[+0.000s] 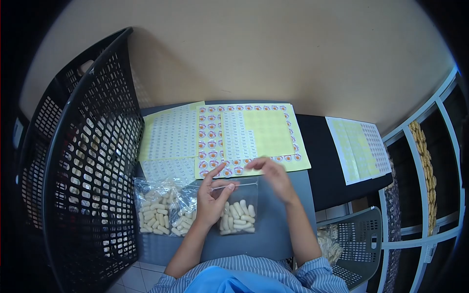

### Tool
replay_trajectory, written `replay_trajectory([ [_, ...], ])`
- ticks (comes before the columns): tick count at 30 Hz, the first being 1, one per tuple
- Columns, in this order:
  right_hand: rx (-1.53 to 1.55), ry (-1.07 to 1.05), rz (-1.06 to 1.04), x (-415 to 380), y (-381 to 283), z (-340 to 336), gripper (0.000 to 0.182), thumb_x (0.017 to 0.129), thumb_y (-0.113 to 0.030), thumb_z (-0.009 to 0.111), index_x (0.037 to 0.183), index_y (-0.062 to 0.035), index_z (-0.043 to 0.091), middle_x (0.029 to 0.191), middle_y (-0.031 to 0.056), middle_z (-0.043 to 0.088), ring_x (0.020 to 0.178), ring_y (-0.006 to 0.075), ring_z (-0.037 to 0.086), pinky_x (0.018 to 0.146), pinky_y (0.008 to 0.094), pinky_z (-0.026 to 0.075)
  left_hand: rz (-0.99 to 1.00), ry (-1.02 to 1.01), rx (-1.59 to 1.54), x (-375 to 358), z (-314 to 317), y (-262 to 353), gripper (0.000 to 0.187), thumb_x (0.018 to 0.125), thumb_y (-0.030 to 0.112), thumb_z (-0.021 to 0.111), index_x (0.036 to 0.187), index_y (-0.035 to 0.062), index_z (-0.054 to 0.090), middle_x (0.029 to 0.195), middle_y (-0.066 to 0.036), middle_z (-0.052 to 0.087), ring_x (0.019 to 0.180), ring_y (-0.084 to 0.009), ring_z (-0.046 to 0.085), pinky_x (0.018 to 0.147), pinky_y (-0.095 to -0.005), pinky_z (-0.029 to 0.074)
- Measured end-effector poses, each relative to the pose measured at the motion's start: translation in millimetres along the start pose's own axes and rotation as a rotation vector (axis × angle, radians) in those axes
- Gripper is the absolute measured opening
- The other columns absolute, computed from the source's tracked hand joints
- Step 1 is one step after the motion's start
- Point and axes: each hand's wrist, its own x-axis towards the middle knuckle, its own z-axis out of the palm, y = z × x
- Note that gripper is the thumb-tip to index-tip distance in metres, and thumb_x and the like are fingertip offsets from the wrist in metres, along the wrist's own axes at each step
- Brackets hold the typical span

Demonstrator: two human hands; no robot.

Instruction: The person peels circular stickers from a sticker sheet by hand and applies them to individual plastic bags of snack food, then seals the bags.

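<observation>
Left hand (pixel 211 198) on bag (pixel 239 215) — right hand (pixel 273 176) above

The left hand (pixel 210 200) covers the left part of the clear bag (pixel 239 207), so I can't tell how many white pieces are in it. Print on the sticker sheets (pixel 244 139) is way too small to read. The black basket (pixel 83 161) runs off the left edge.

A pale yellow sticker sheet (pixel 268 132) edged with orange-and-white round labels lies on the grey desk (pixel 273 234), beside a black mesh basket (pixel 83 161). Left of the sheet, clear bags (pixel 156 210) hold cream-coloured pieces. Blue-and-white striped sleeves (pixel 317 273) show at the desk's near edge.
</observation>
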Motion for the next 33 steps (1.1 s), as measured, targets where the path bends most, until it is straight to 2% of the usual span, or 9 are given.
replay_trajectory([
  [4, -0.563, 0.448, -0.035, 49, 32, -24, 0.034, 0.078, -0.021, 0.064, 0.105, -0.0005, 0.056, 0.108, 0.0155, 0.057, 0.100, 0.0264, 0.055, 0.090, 0.0345, 0.039, -0.054, -0.048, 0.034, -4, 10, -2, 0.054, 0.082, -0.002, 0.054, 0.130, 0.0000, 0.028, 0.089, -0.011, 0.064, 0.088, -0.0147, 0.060, 0.077, -0.0245, 0.047],
  [6, -0.707, 0.438, -0.064, 61, 53, -24, 0.041, 0.078, -0.023, 0.063, 0.111, -0.0010, 0.052, 0.116, 0.0173, 0.051, 0.108, 0.0295, 0.049, 0.094, 0.0382, 0.036, -0.106, -0.126, 0.071, -5, 9, 3, 0.062, 0.080, 0.003, 0.059, 0.132, 0.0014, 0.025, 0.103, -0.013, 0.059, 0.098, -0.0171, 0.055, 0.083, -0.0292, 0.044],
  [8, -0.847, 0.424, -0.093, 67, 63, -23, 0.049, 0.078, -0.026, 0.063, 0.117, -0.0014, 0.048, 0.124, 0.0191, 0.046, 0.116, 0.0326, 0.043, 0.098, 0.0419, 0.032, 0.244, -0.075, 0.600, -4, 9, 3, 0.072, 0.076, 0.010, 0.065, 0.134, 0.0023, 0.023, 0.118, -0.014, 0.049, 0.108, -0.0195, 0.046, 0.089, -0.0336, 0.038],
  [12, -0.990, 0.247, -0.035, 60, 56, -21, 0.060, 0.075, -0.033, 0.064, 0.122, -0.0021, 0.044, 0.132, 0.0172, 0.038, 0.126, 0.0314, 0.031, 0.104, 0.0471, 0.020, 0.049, -0.060, 0.666, 10, -3, 14, 0.067, 0.080, 0.018, 0.061, 0.134, 0.0025, 0.025, 0.125, -0.012, 0.042, 0.111, -0.0188, 0.039, 0.090, -0.0328, 0.035],
  [20, -0.944, -0.064, -0.034, 46, 52, -20, 0.060, 0.071, -0.039, 0.067, 0.119, -0.0076, 0.050, 0.130, 0.0123, 0.043, 0.126, 0.0296, 0.033, 0.105, 0.0488, 0.018, 0.065, 0.056, 0.127, 31, -4, 4, 0.043, 0.088, 0.019, 0.050, 0.126, 0.0033, 0.036, 0.123, -0.009, 0.044, 0.103, -0.0142, 0.043, 0.081, -0.0263, 0.039],
  [25, -0.828, 0.058, -0.232, 44, 52, -17, 0.024, 0.074, -0.018, 0.067, 0.093, -0.0041, 0.064, 0.096, 0.0095, 0.062, 0.093, 0.0267, 0.059, 0.082, 0.0401, 0.045, 0.001, 0.163, 0.002, 23, -2, -3, 0.040, 0.091, 0.023, 0.042, 0.125, 0.0036, 0.037, 0.124, -0.008, 0.043, 0.102, -0.0150, 0.044, 0.083, -0.0260, 0.038],
  [27, -0.724, 0.160, -0.251, 45, 44, -13, 0.018, 0.073, -0.015, 0.066, 0.087, -0.0041, 0.064, 0.091, 0.0080, 0.062, 0.086, 0.0264, 0.059, 0.080, 0.0395, 0.046, -0.048, 0.207, -0.063, 22, -5, -7, 0.040, 0.092, 0.026, 0.040, 0.124, 0.0037, 0.038, 0.125, -0.009, 0.043, 0.103, -0.0165, 0.045, 0.082, -0.0268, 0.038],
  [29, -0.616, 0.260, -0.270, 42, 31, -11, 0.012, 0.073, -0.012, 0.065, 0.081, -0.0041, 0.065, 0.086, 0.0065, 0.063, 0.080, 0.0260, 0.060, 0.077, 0.0390, 0.047, -0.159, 0.122, -0.457, 21, -6, -10, 0.051, 0.090, 0.042, 0.040, 0.124, 0.0038, 0.037, 0.127, -0.011, 0.041, 0.109, -0.0215, 0.044, 0.086, -0.0303, 0.038],
  [33, -0.754, 0.195, -0.682, 13, -9, 11, 0.012, 0.069, -0.010, 0.067, 0.080, -0.0051, 0.064, 0.084, 0.0055, 0.061, 0.080, 0.0238, 0.060, 0.076, 0.0368, 0.047, -0.334, -0.134, -0.980, 20, -5, 0, 0.083, 0.078, 0.066, 0.042, 0.130, 0.0019, 0.031, 0.132, -0.017, 0.035, 0.122, -0.0286, 0.035, 0.100, -0.0431, 0.031],
])
